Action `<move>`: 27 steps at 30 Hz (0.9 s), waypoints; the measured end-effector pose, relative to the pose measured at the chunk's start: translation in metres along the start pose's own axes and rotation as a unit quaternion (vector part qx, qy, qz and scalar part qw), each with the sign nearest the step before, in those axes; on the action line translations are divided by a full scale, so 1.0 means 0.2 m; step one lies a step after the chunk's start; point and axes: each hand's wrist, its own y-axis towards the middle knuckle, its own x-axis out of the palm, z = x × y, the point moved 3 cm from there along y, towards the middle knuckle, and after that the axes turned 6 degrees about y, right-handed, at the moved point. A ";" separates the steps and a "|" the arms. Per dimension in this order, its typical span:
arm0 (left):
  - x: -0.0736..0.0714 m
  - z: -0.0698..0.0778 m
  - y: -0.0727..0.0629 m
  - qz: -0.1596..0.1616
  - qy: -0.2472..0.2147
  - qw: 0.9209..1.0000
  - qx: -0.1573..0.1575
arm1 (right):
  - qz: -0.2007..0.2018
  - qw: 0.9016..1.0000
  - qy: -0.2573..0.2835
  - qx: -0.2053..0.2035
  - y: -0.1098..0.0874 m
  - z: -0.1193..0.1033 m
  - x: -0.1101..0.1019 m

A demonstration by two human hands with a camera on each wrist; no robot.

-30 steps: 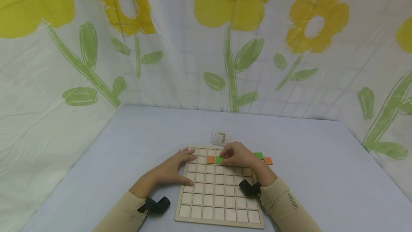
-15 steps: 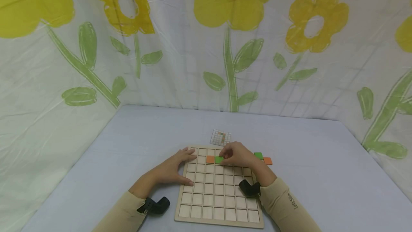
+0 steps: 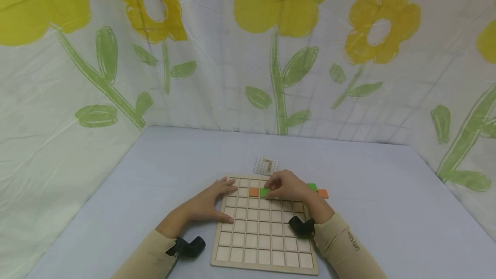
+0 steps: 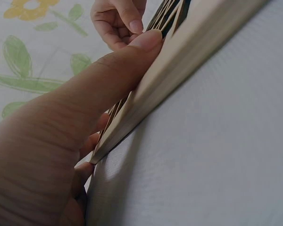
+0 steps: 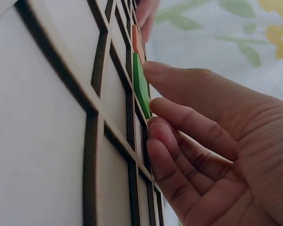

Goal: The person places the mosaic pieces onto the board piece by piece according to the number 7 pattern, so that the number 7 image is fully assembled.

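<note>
A wooden grid board point(image 3: 252, 266) lies on the table, its cells mostly bare. My left hand point(image 3: 205, 201) rests spread over the board's left edge; its thumb point(image 4: 132, 52) lies on the rim in the left wrist view. An orange tile point(image 3: 253, 192) sits in a cell near the far side, with a green tile point(image 3: 264, 193) beside it on the right. Thumb and forefinger of my right hand point(image 3: 288, 186) pinch this green tile point(image 5: 140, 82), which sits slightly tilted at its cell in the right wrist view. The other right fingers are curled over the grid.
Just beyond the board lies a small pattern card point(image 3: 266, 165) printed with a grid and coloured squares. Right of the board are another green tile point(image 3: 311, 187) and another orange tile point(image 3: 323, 193), partly behind the right forearm. A flowered curtain point(image 3: 217, 76) hangs behind the table.
</note>
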 end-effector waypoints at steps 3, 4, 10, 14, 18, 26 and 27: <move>0.00 0.00 0.00 -0.003 0.000 1.000 -0.002 | -0.007 1.000 0.002 0.008 0.00 0.00 -0.01; 0.00 0.00 0.01 -0.003 -0.001 1.000 -0.001 | -0.008 1.000 0.001 0.010 -0.01 0.00 -0.02; 0.00 0.01 0.01 -0.002 -0.004 1.000 0.001 | 0.021 0.999 0.003 0.036 -0.06 -0.01 -0.14; 0.00 0.00 0.00 -0.001 -0.004 1.000 0.000 | 0.041 0.998 0.003 0.053 -0.12 0.00 -0.23; 0.00 0.00 0.00 0.000 -0.002 1.000 -0.001 | 0.047 0.997 -0.007 0.065 -0.18 0.03 -0.29; 0.00 0.00 0.00 0.005 0.002 1.000 0.006 | 0.052 0.996 -0.026 0.072 -0.30 0.10 -0.32; 0.00 0.00 0.00 0.006 0.002 1.000 0.007 | 0.054 0.996 -0.029 0.071 -0.31 0.11 -0.33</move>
